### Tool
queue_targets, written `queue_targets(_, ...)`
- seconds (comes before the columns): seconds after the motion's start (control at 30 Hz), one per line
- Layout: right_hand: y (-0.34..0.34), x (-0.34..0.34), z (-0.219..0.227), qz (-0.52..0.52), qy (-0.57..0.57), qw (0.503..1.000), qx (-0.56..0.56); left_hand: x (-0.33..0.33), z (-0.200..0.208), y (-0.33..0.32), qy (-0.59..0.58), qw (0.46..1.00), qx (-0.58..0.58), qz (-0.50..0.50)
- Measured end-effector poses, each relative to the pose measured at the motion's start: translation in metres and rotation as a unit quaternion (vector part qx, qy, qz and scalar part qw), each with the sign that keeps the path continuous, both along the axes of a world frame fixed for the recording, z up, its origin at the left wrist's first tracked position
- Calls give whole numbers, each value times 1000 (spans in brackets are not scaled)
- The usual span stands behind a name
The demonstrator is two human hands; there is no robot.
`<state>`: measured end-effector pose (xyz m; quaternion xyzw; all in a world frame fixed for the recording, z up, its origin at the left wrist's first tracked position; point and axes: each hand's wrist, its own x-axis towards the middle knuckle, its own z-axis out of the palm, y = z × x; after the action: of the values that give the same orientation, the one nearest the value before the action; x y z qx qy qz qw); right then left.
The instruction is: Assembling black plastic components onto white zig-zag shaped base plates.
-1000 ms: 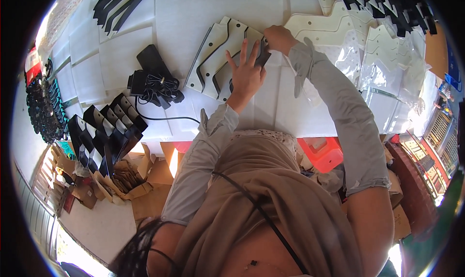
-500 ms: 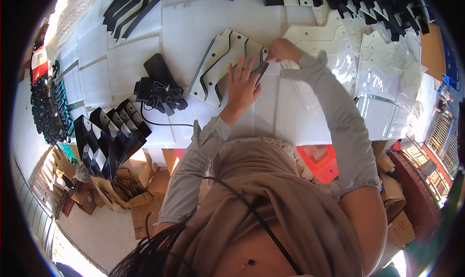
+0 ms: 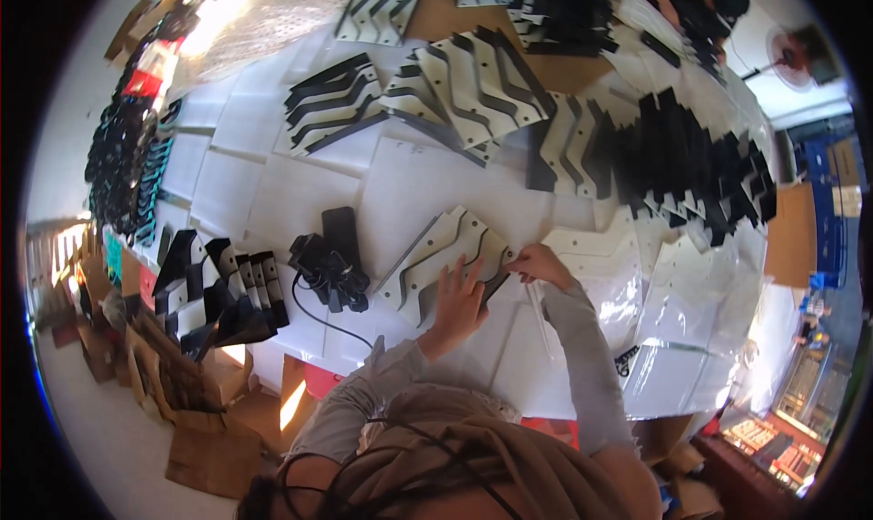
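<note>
I have the left hand [image 3: 461,303] just below the centre of the frame, palm down and wide, its fingers fanned out and lying across the face of the panel [image 3: 435,265]. The right hand [image 3: 536,263], a little farther right, is narrow: its fingers are curled in and drawn together at the panel's right corner. From my view I cannot tell whether they pinch the edge or only press against it, nor whether something small sits between them.

The panel lies flat near the centre of the frame, set at a slant on the white tabletop [image 3: 291,188]. I see white strips with zigzag edges, dark zigzag bands between them, and small dark holes near the ends. A thin bar runs along its left side, and part of its lower right is hidden from me by the left hand.

Left of the panel, well apart from both hands, I make out a black box [image 3: 341,233] beside a bundled cord [image 3: 338,288]. Black and white folded pieces [image 3: 218,288] stand clustered at the left of the frame. Just right of the right hand lie white sheets [image 3: 596,247], partly under shiny clear plastic. More striped panels [image 3: 486,88] overlap in the upper middle, and a dark pile [image 3: 677,151] fills the upper right.
</note>
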<state>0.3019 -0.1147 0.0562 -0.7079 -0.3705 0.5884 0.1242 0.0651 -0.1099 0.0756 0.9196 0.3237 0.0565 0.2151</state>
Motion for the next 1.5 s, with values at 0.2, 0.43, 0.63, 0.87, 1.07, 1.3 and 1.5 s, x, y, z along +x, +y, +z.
queue_targets(0.2, -6, 56, 47, -242, 6, 960, 140, 1, 67, 67, -155, 978, 6, 139)
queue_targets(0.43, 44, 75, 87, -271, -36, 937, 217, -65, 126, 269, -63, 918, 285, 269)
queue_targets(0.63, 111, 61, 79, -283, -149, 906, 278, -185, 55, 438, 217, 874, 250, 357)
queue_targets(0.87, 180, 119, 45, -153, -445, 765, 440, -225, -11, 481, 310, 846, 135, 412)
queue_targets(1.07, 265, 141, 42, 19, -459, 825, 328, -237, -47, 488, 275, 838, 11, 471)
queue_targets(1.3, 279, 148, 31, 84, -491, 800, 335, -210, -35, 465, 93, 828, 112, 541)
queue_targets(1.5, 195, 56, 68, -47, -550, 713, 432, -71, 46, 350, -265, 885, 224, 310)
